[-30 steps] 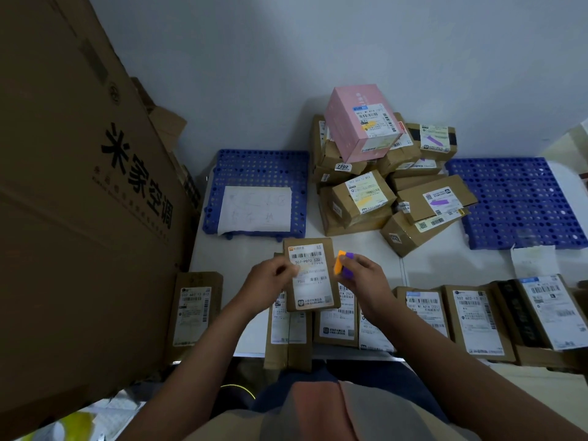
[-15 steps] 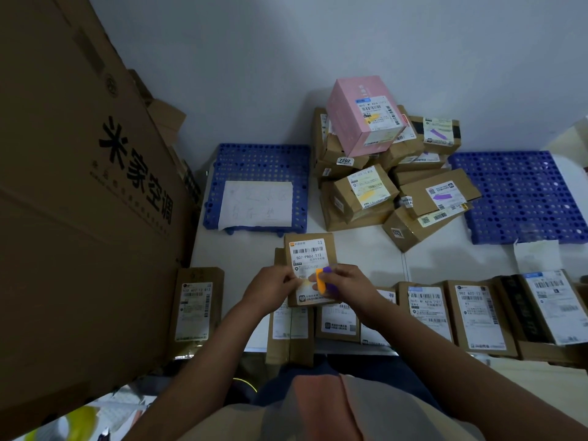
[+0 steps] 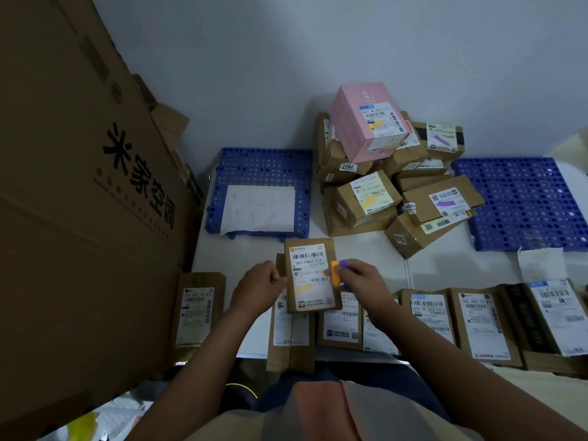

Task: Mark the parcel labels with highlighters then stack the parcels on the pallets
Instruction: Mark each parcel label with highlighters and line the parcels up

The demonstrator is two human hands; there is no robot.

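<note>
Since half a second ago the right hand (image 3: 359,278) has slid its orange highlighter (image 3: 335,273) off the label to the flat cardboard parcel (image 3: 310,275)'s right edge, fingers curled round it and a purple one. The left hand (image 3: 257,283) pinches the parcel's left edge above the white table (image 3: 445,262), short of the perforated blue plastic pallet (image 3: 261,167).

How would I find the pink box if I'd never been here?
Look at the heap of parcels against the back wall, between the two blue pallets. The pink box sits tilted on the very top of it. Every other parcel there is brown cardboard; only this one is pink.
</note>
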